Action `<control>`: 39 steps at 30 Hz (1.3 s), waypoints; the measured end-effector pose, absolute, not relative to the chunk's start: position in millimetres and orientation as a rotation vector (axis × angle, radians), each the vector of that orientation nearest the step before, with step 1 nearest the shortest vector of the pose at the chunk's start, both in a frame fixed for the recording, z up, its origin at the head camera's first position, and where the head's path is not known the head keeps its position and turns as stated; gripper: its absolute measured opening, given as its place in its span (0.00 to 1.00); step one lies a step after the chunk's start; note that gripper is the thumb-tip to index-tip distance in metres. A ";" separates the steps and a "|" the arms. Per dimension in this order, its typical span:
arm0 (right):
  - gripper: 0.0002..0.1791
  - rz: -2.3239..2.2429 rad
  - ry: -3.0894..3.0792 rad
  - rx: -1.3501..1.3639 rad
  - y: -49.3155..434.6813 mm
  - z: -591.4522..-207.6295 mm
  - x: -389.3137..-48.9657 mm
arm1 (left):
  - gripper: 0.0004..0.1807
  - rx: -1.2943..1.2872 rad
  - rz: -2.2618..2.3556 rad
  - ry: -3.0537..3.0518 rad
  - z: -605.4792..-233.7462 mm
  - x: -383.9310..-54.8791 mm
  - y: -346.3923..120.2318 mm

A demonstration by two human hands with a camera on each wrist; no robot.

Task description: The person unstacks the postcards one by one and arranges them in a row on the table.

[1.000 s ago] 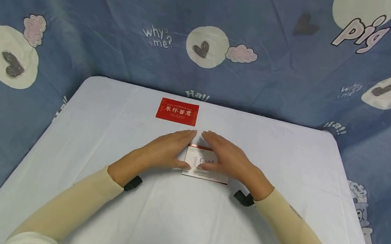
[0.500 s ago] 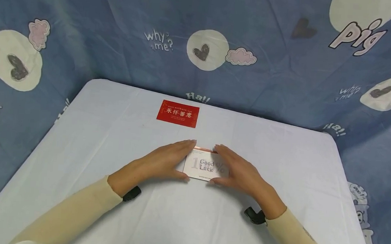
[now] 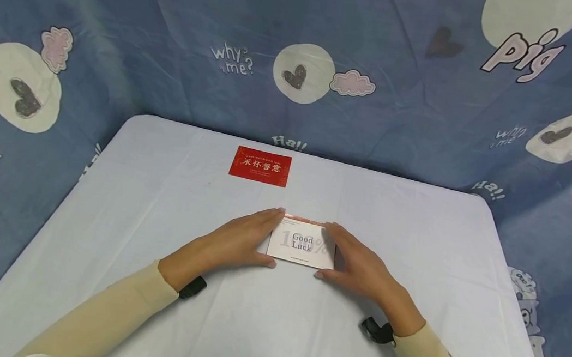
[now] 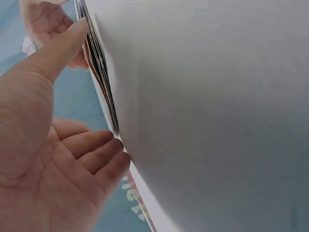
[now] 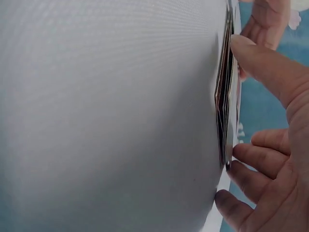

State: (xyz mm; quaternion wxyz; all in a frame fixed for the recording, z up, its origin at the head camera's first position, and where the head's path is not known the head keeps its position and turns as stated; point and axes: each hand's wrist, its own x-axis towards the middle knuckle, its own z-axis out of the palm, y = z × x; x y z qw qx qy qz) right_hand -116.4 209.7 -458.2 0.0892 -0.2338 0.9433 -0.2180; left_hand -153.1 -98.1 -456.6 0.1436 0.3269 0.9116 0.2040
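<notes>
A stack of thin cards (image 3: 297, 250) lies on the table, its white top card printed "Good Luck" over a pale "100%". Several layers show along the side of the stack (image 4: 100, 63) in the left wrist view. At its left end is my left hand (image 3: 235, 240), thumb by the near edge and fingertips by the far corner. My right hand (image 3: 363, 265) frames the other end the same way. Fingers on both are long and nearly straight, and neither hand lifts the stack. The right wrist view has the thumb (image 5: 241, 43) against the layered edge.
A red card (image 3: 260, 166) with white lettering lies flat farther back. White cloth covers the table (image 3: 208, 163). Behind the far edge hangs a blue printed curtain (image 3: 184, 79). A dark camera mount (image 3: 376, 330) sits under the right wrist.
My right hand has slid right and nearer, off the top card onto the stack's right end, uncovering the print. The left hand has shifted slightly nearer. The view has tilted a little.
</notes>
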 end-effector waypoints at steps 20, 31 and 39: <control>0.54 -0.666 2.834 -0.683 209.5 -466.4 -116.7 | 0.52 1.027 0.558 2.686 -461.6 -156.2 -98.2; 0.53 -0.700 2.827 -0.684 211.2 -464.0 -117.1 | 0.55 1.046 0.546 2.702 -461.3 -155.9 -97.1; 0.53 -0.722 2.830 -0.661 215.9 -458.0 -117.1 | 0.56 1.116 0.562 2.696 -459.6 -157.5 -98.1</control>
